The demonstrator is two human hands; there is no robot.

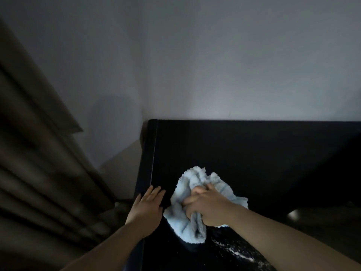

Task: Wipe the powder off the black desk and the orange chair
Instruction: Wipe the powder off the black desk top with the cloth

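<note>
Wiping the glossy black table (pixel 244 149) is the step in hand: the right hand (pixel 205 206) is closed in a fist around a crumpled, fluffy light-blue cloth (pixel 185 222), which it presses on the table top, while the left hand (pixel 148 206) lies flat and open, holding nothing, on the table's left edge just beside the cloth. A scatter of white powder (pixel 234 251) lies on the table on the near side of the cloth, under the right forearm, so I judge that this patch is not yet cleaned. To do it well, the person should spread the cloth flatter, draw it with even pressure through the powder in one direction, gather the powder into the cloth and not push it over the table edge, and then fold to a clean side. The far part of the table, beyond the cloth, looks dark and free of powder, though the light is dim. The orange chair is not in view. No brand, label or writing can be read.
</note>
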